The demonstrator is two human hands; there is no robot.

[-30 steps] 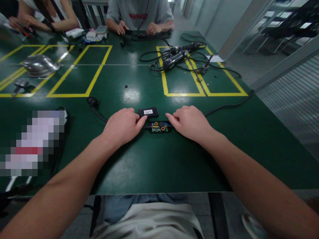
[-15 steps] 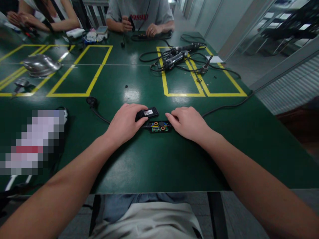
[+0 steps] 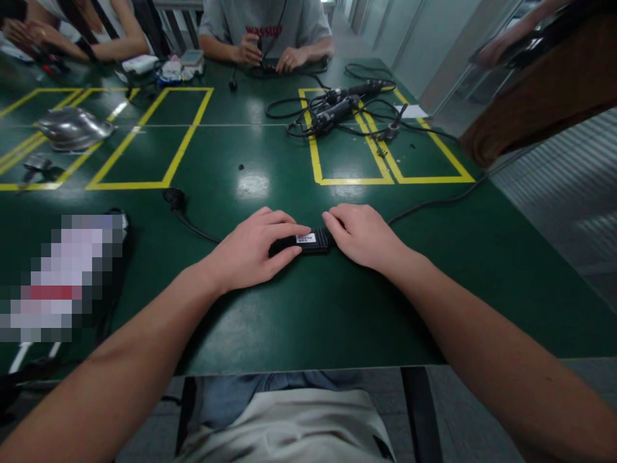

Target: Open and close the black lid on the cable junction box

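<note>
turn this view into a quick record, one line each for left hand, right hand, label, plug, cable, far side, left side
left hand: thumb and fingers on a black ribbed cover
right hand: at the cover's right end, grip unclear
label: white, on the cover, text unreadable
plug: black, left of the left hand
cable: black, running right
far side: corded tools, seated co-worker
left side: shiny metal piece

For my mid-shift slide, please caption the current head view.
Left hand grips a labelled black casing on a green table; right hand at its other end.
</note>
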